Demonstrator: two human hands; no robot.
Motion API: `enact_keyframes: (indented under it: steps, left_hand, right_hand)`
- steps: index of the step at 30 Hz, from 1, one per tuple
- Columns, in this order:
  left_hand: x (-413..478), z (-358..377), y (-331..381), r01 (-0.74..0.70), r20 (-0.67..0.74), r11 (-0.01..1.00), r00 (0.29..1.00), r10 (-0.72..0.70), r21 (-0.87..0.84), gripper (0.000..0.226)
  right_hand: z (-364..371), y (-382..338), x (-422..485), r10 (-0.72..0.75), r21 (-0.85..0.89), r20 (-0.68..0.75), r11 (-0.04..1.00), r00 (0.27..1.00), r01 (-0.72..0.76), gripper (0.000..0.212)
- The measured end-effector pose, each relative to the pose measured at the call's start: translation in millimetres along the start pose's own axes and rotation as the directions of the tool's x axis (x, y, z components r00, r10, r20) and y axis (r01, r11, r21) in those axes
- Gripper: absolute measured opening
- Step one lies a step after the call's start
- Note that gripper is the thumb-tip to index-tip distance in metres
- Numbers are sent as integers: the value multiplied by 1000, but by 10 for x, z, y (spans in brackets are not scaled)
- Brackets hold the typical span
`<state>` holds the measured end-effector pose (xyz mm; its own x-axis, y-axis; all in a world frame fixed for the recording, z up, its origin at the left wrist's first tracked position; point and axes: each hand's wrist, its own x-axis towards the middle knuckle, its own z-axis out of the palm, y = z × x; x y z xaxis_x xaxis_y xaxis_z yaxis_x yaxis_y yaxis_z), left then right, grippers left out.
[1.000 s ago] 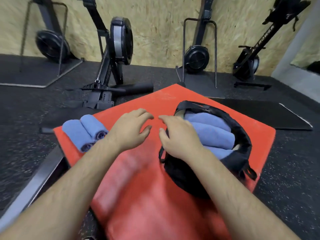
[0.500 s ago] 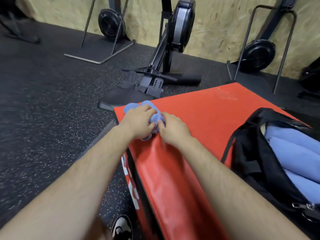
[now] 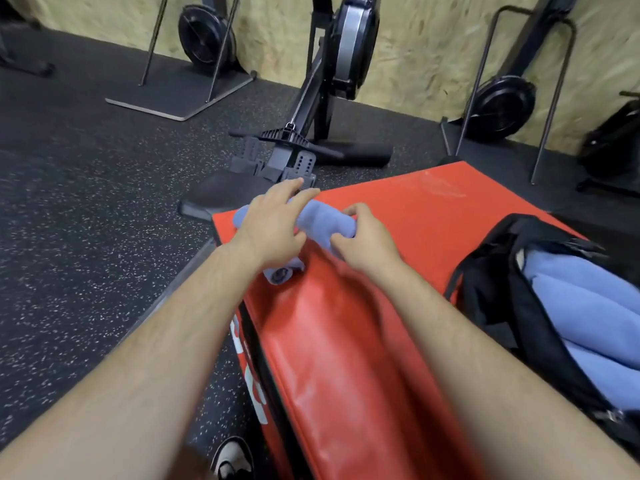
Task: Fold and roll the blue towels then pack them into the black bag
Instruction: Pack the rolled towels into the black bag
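Head view. Left hand (image 3: 273, 230): palm down over two rolled blue towels, fingers straight and slightly spread, tips reaching past the far roll (image 3: 320, 220). Right hand (image 3: 367, 244): thumb and curled fingers pinching the far roll's right end. Near roll (image 3: 280, 273): mostly hidden under the left hand, its spiral end showing at the wrist. Both rolls lie at the left corner of the red pad (image 3: 346, 323). Black bag (image 3: 491, 289): open on the pad, right of the hands and well apart from the rolls, with packed towels (image 3: 581, 306) stacked inside. Rower (image 3: 325, 81): upright on the speckled floor (image 3: 86, 220) beyond the pad. Shoe (image 3: 232, 459): at the bottom edge, beside the pad.
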<state>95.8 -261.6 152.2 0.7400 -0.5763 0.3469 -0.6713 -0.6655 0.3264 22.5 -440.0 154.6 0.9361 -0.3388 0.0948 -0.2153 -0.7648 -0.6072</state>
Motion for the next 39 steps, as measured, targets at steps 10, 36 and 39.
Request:
enact_keyframes:
  steps: [10, 36, 39]
  left_hand:
    - [43, -183, 1466, -117, 234, 819, 927, 293, -562, 57]
    - [76, 846, 3289, -516, 227, 854, 841, 491, 63, 55]
    - [92, 842, 3342, -569, 137, 822, 817, 561, 26, 70]
  right_hand:
    - [-1791, 754, -1500, -104, 46, -89, 993, 991, 108, 41]
    - [-2468, 2125, -2197, 153, -272, -213, 939, 965, -208, 39]
    - [-2456, 2026, -2180, 59, -450, -332, 867, 941, -213, 45]
